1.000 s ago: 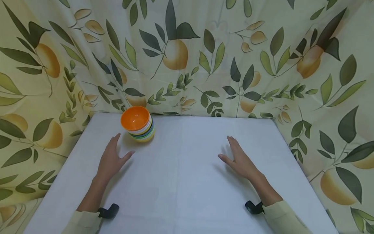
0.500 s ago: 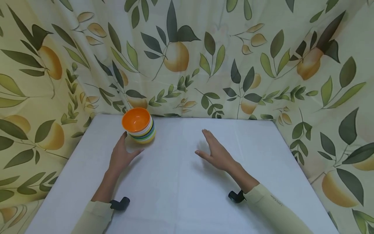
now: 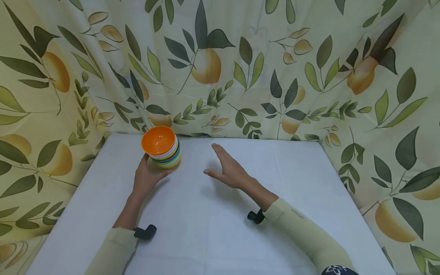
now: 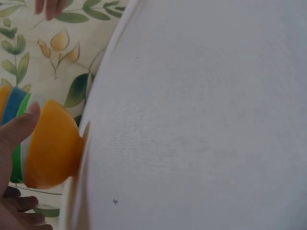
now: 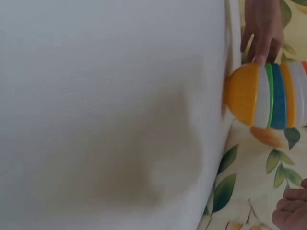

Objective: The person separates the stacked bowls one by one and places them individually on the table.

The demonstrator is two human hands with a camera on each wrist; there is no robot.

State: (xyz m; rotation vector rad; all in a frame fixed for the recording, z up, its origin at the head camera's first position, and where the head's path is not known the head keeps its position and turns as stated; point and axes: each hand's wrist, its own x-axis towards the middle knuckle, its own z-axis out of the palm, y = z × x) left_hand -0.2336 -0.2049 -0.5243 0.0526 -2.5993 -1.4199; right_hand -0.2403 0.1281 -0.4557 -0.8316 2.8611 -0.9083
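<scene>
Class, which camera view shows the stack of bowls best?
The head view: the whole stack of bowls shows, orange one on top, left hand touching it. The right wrist view shows its coloured bands side-on; the left wrist view shows only the bottom bowl.

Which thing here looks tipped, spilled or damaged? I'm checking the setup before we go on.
Nothing stands out. The stack of coloured plastic bowls stands upright and nested on the white table, the left hand touches its base, and the right hand hovers apart.
</scene>
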